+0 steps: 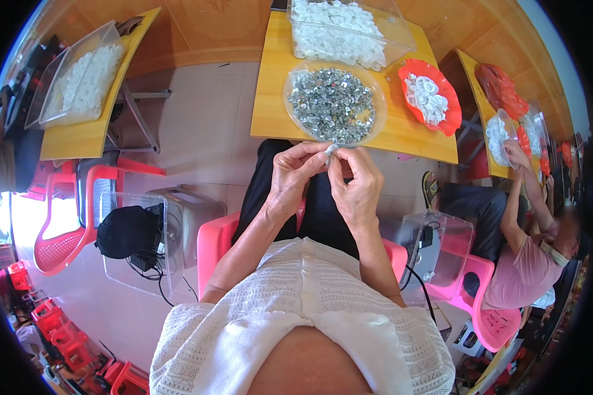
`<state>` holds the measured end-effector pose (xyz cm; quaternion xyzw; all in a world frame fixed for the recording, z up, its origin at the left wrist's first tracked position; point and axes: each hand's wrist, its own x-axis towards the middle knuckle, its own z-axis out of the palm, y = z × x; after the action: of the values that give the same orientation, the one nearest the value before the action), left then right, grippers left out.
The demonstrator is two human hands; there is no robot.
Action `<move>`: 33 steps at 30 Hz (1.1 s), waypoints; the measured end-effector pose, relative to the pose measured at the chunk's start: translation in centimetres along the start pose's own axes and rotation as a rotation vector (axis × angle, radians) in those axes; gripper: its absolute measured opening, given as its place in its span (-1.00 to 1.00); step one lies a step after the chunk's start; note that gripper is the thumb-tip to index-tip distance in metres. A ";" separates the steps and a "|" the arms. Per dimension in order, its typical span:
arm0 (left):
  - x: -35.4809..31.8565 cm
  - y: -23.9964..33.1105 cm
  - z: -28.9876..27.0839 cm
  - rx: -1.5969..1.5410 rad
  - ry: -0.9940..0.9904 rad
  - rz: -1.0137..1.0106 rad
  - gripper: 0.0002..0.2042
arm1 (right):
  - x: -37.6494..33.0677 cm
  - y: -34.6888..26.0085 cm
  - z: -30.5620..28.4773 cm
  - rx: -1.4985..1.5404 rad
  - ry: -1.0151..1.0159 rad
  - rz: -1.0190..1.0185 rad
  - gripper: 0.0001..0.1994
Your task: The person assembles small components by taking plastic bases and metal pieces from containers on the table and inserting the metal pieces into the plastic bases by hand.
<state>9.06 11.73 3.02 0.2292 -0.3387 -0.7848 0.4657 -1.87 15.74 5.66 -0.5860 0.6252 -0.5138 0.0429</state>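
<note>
My left hand (296, 172) and my right hand (357, 175) meet at the near edge of the yellow table, fingertips pinched together. Between them is a small white plastic piece (331, 150); its exact kind is too small to make out. Just beyond my fingers sits a round clear dish (381, 112), filled with many small shiny metal pieces (329, 99). To its right, a red scalloped plate (452, 112) carries white ring-shaped plastic parts (425, 95). Behind the dish, a clear box (395, 46) holds a heap of white plastic parts (336, 29).
Another yellow table (89, 135) with a box of white parts (85, 82) stands at left, beside a pink chair (62, 247). Clear plastic cases (135, 273) flank my seat. At right, a person in a pink shirt (524, 273) works at a neighbouring table.
</note>
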 end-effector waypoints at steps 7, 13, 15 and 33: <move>0.1 0.1 -0.1 0.022 -0.057 0.027 -0.82 | 0.4 -0.3 -0.8 0.274 -0.040 0.273 -0.80; 0.2 -0.2 -0.4 -0.170 -0.127 -0.087 -0.83 | 0.0 1.0 -1.3 0.661 -0.134 0.444 -0.79; 0.2 -0.5 -0.6 -0.157 -0.126 -0.089 -0.82 | -0.1 1.1 -1.5 0.657 -0.150 0.469 -0.79; 0.2 0.0 -0.5 0.027 -0.130 -0.018 -0.81 | -0.4 1.3 -0.3 0.562 -0.086 0.475 -0.80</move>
<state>9.26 11.39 2.70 0.1872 -0.3765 -0.7975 0.4326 -2.82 15.90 4.70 -0.4107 0.5758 -0.6161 0.3467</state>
